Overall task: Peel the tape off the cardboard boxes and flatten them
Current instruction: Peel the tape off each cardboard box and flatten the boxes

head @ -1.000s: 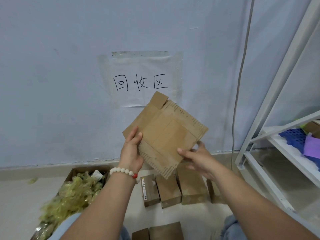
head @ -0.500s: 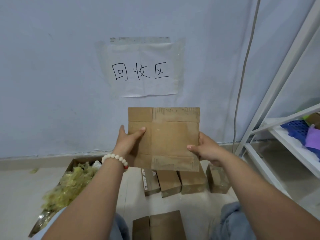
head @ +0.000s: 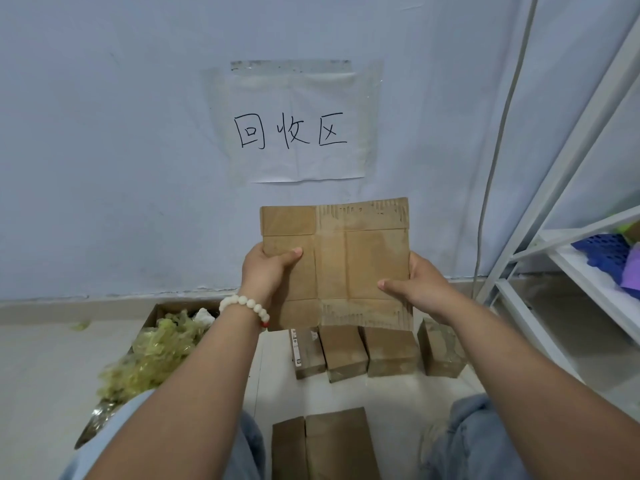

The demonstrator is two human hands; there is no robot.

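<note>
A flattened brown cardboard box (head: 349,258) is held upright in front of the wall, its creases and torn flap edges facing me. My left hand (head: 268,271), with a white bead bracelet on the wrist, grips its left edge, thumb across the front. My right hand (head: 417,284) grips the right edge, thumb pressed on the front face. Several small closed cardboard boxes (head: 369,351) stand in a row on the floor below. Another flattened box (head: 322,445) lies on the floor between my knees.
An open carton (head: 156,311) at the left holds a heap of crumpled yellowish tape (head: 156,355). A white metal shelf (head: 568,258) with blue and purple items stands at the right. A taped paper sign (head: 294,129) hangs on the wall; a cable runs down beside the shelf.
The flattened box was tilted diagonally, then turned square and now faces me upright. Both hands have shifted along its side edges while keeping hold.
</note>
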